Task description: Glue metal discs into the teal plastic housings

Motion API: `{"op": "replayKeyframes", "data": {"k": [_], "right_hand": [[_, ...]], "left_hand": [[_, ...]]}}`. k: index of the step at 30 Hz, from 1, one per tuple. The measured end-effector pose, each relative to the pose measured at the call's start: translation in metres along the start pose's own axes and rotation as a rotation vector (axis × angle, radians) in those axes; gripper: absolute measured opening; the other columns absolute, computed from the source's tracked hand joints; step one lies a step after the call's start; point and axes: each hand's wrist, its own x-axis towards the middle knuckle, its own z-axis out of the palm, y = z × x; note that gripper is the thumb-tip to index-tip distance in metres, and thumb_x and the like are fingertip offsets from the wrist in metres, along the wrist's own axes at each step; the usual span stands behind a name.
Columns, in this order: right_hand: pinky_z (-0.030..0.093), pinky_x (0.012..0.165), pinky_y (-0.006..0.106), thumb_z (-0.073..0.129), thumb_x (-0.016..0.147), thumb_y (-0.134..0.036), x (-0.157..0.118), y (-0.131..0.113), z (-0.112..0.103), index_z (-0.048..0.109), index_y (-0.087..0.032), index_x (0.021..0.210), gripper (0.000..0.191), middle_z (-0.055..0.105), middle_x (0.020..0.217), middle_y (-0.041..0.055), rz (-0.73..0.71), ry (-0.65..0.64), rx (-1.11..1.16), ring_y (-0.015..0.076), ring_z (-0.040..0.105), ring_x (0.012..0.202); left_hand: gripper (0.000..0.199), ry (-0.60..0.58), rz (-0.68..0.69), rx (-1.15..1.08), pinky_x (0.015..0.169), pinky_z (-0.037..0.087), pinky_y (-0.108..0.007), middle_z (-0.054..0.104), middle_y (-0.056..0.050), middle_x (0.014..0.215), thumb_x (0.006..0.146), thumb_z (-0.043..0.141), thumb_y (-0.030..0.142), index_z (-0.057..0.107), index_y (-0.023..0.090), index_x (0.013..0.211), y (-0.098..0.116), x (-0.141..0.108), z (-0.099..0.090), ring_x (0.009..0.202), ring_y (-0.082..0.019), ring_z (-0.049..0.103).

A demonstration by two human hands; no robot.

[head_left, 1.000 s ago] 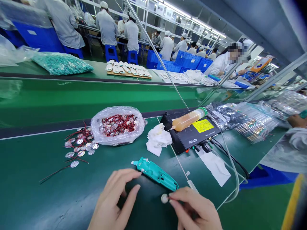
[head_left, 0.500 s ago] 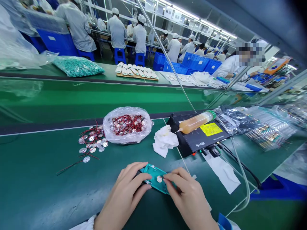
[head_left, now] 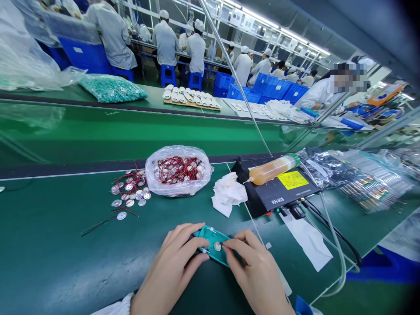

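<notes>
Your left hand (head_left: 173, 262) clasps the light, stiff teal plastic housing (head_left: 211, 239) by its edge on the near bench (head_left: 72, 267), while your right hand (head_left: 257, 273) pinches the thin, easily bent metal disc (head_left: 217, 246) in it; take that by its rim.

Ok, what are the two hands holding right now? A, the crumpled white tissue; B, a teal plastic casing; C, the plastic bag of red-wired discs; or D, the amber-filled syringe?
B: the left hand and right hand both grip the teal plastic casing, with a round disc showing at its middle.
</notes>
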Motion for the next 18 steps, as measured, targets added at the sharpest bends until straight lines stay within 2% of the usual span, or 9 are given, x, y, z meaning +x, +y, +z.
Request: {"op": "replayKeyframes", "data": {"k": [6,12,16,18], "right_hand": [[0.046,0.048,0.025,0.037,0.094,-0.024,-0.0008,0.0007,0.0006,0.064,-0.022,0.087,0.028,0.052,0.081,0.0044,-0.056,0.054,-0.043,0.0139,0.056,0.054],[0.046,0.045,0.027,0.039,0.093,-0.023,-0.0026,0.0019,-0.0001,0.062,-0.023,0.094,0.024,0.05,0.098,0.009,-0.112,0.112,-0.083,0.0137,0.056,0.055],[0.045,0.043,0.027,0.04,0.093,-0.023,-0.0035,0.0052,-0.0038,0.062,-0.025,0.097,0.022,0.048,0.105,0.0102,-0.109,0.135,-0.109,0.011,0.052,0.052],[0.047,0.047,0.028,0.043,0.091,-0.021,-0.0042,0.0056,-0.0068,0.062,-0.025,0.097,0.021,0.047,0.11,0.0116,-0.133,0.149,-0.141,0.0131,0.054,0.058]], "left_hand": [[0.015,0.013,0.007,0.005,0.087,0.048,-0.039,0.059,-0.002,0.12,0.089,0.052,0.023,0.062,0.03,0.098,-0.0003,-0.0002,0.0006,0.11,-0.023,0.052],[0.012,0.029,0.001,-0.007,0.087,0.049,-0.038,0.06,-0.002,0.119,0.089,0.052,0.025,0.063,0.029,0.094,0.0001,0.001,0.0,0.108,-0.023,0.054],[0.012,0.025,-0.005,-0.014,0.086,0.049,-0.038,0.06,-0.002,0.118,0.089,0.052,0.026,0.063,0.028,0.093,-0.0007,0.0015,-0.0001,0.108,-0.024,0.054],[0.012,0.022,-0.013,-0.019,0.087,0.049,-0.038,0.06,-0.002,0.118,0.089,0.052,0.026,0.063,0.028,0.093,-0.0006,0.0016,-0.0002,0.108,-0.023,0.054]]}}
